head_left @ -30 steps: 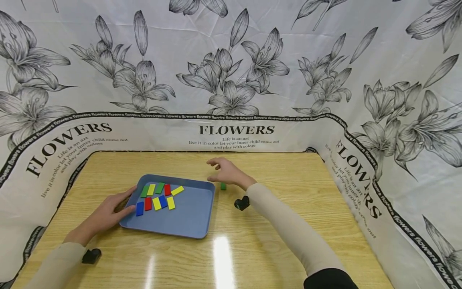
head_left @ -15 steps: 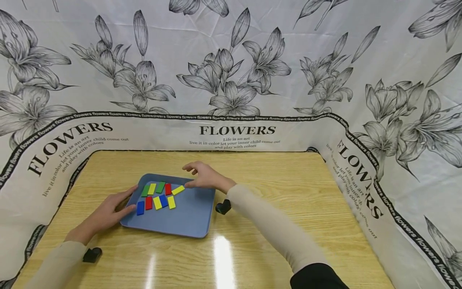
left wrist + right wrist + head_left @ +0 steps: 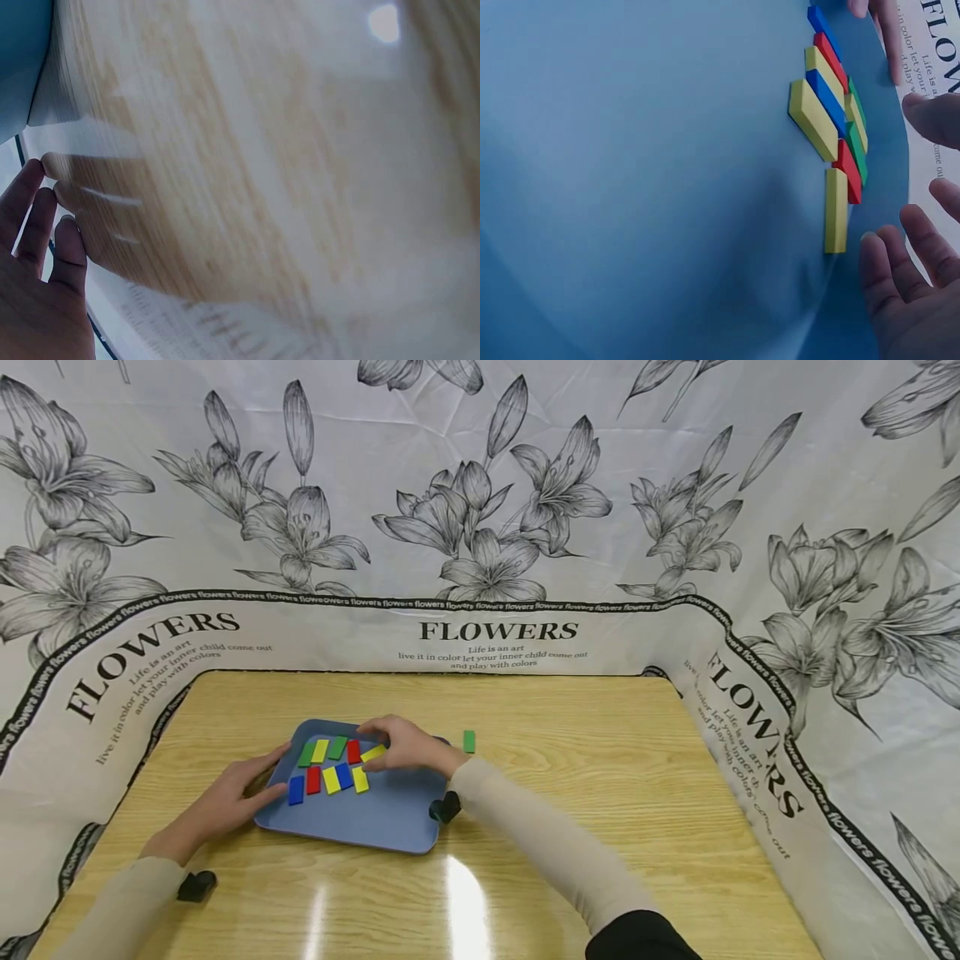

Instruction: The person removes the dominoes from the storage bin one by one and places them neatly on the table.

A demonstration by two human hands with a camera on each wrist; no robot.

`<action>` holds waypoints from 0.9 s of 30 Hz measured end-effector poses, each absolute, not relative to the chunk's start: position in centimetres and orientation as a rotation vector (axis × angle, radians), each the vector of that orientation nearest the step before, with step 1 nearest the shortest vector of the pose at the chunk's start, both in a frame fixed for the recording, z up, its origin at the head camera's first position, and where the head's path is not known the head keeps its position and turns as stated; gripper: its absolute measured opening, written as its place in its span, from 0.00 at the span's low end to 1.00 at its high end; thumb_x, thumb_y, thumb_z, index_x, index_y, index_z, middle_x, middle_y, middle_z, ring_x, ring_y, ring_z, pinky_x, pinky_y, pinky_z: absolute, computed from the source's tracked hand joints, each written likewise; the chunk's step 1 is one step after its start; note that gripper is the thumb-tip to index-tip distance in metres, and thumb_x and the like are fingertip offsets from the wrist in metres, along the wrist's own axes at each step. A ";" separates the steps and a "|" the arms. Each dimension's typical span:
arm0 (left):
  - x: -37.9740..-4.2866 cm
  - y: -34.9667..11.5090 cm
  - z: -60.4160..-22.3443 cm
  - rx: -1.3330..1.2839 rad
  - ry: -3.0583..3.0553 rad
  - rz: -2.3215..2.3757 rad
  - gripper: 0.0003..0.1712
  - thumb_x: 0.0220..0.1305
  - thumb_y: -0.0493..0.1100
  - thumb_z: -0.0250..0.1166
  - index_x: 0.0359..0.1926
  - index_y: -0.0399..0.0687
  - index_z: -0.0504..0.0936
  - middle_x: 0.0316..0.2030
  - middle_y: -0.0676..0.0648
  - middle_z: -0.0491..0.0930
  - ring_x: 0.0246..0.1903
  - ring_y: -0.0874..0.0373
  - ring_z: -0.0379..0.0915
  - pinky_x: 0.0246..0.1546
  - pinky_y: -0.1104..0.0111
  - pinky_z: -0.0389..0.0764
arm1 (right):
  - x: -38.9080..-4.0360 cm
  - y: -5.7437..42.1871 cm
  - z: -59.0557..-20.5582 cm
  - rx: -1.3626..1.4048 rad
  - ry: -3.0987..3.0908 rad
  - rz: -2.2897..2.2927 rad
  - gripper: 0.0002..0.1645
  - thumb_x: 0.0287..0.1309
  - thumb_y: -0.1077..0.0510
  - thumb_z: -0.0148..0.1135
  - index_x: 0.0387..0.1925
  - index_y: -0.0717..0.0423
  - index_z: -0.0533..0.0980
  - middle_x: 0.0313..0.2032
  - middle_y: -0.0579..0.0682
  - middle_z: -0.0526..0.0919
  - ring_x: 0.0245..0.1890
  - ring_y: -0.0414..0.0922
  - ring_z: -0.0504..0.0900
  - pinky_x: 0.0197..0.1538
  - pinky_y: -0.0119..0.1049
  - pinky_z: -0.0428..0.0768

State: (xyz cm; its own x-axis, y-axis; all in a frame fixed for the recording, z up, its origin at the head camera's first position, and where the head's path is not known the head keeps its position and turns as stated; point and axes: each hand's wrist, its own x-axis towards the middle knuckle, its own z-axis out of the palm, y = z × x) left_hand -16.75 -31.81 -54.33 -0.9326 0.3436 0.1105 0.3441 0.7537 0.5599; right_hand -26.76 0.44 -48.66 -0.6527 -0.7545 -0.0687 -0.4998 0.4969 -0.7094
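Note:
A blue tray lies on the wooden table with several small rectangular blocks in two loose rows. My left hand rests at the tray's left rim, thumb beside the end blue block. Its fingers look extended in the left wrist view. Over the tray's back right part hovers my right hand, thumb and fingers apart and holding nothing. Closest to it are the slanted yellow block, a red block and another yellow block.
One green block lies on the table just right of the tray. A flower-printed cloth hangs around the table's back and sides. Black wrist devices sit on both sleeves, the right one overlapping the tray's right rim.
My right hand has moved left from beside the tray to over the blocks. The green block on the table, hidden half a second ago, shows again. My left hand stays at the rim.

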 end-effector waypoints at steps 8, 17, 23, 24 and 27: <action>-16.7 -31.8 -54.2 -0.579 -2.935 -0.934 0.42 0.73 0.52 0.64 0.81 0.50 0.59 0.73 0.31 0.66 0.70 0.26 0.62 0.65 0.30 0.65 | -26.3 0.0 -49.7 -1.026 2.354 -0.956 0.37 0.60 0.55 0.74 0.69 0.57 0.73 0.65 0.55 0.79 0.58 0.50 0.79 0.59 0.30 0.78; -16.4 -31.7 -53.9 -0.553 -2.946 -0.935 0.42 0.71 0.52 0.66 0.80 0.51 0.60 0.73 0.31 0.67 0.70 0.26 0.62 0.64 0.30 0.64 | -25.7 -0.2 -50.7 -1.001 2.328 -0.930 0.31 0.62 0.56 0.73 0.66 0.56 0.77 0.59 0.52 0.84 0.55 0.45 0.82 0.56 0.27 0.80; -16.5 -31.7 -53.9 -0.556 -2.952 -0.932 0.42 0.72 0.52 0.65 0.80 0.50 0.60 0.73 0.31 0.66 0.70 0.26 0.62 0.65 0.30 0.64 | -25.5 -0.4 -50.8 -1.013 2.359 -0.865 0.29 0.61 0.55 0.74 0.64 0.54 0.79 0.57 0.49 0.85 0.53 0.41 0.81 0.55 0.25 0.79; -16.5 -31.7 -53.9 -0.556 -2.952 -0.932 0.42 0.72 0.52 0.65 0.80 0.49 0.60 0.73 0.31 0.66 0.70 0.26 0.62 0.65 0.30 0.64 | -25.5 -0.5 -50.8 -1.019 2.364 -0.851 0.29 0.61 0.55 0.74 0.64 0.54 0.79 0.57 0.49 0.85 0.53 0.41 0.81 0.54 0.25 0.78; -16.4 -31.7 -53.9 -0.553 -2.954 -0.927 0.42 0.72 0.52 0.65 0.80 0.49 0.60 0.73 0.31 0.67 0.70 0.26 0.62 0.65 0.30 0.64 | -25.3 -0.5 -50.7 -1.032 2.374 -0.817 0.29 0.61 0.55 0.74 0.63 0.54 0.80 0.57 0.49 0.85 0.52 0.42 0.81 0.53 0.24 0.78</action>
